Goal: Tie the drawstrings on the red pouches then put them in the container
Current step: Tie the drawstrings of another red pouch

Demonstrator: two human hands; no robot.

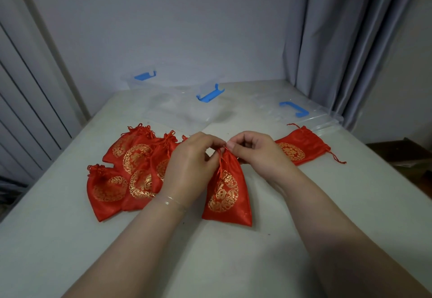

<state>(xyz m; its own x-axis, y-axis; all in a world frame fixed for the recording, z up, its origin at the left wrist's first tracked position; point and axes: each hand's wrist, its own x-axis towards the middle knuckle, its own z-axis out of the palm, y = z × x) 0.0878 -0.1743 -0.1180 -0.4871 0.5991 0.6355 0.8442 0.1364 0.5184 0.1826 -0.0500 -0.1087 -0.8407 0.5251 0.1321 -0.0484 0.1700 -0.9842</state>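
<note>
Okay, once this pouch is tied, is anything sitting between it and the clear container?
Nothing visible. The pouch, held at its neck by the left hand and right hand, lies just in front of the open container; only bare table lies between. The pile lies off to the left.

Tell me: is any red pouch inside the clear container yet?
No, the clear container holds no pouch; all lie on the table.

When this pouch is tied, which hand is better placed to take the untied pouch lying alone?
Probably the right hand. The lone pouch lies just beyond it on the right side, while the left hand sits by the pile.
</note>
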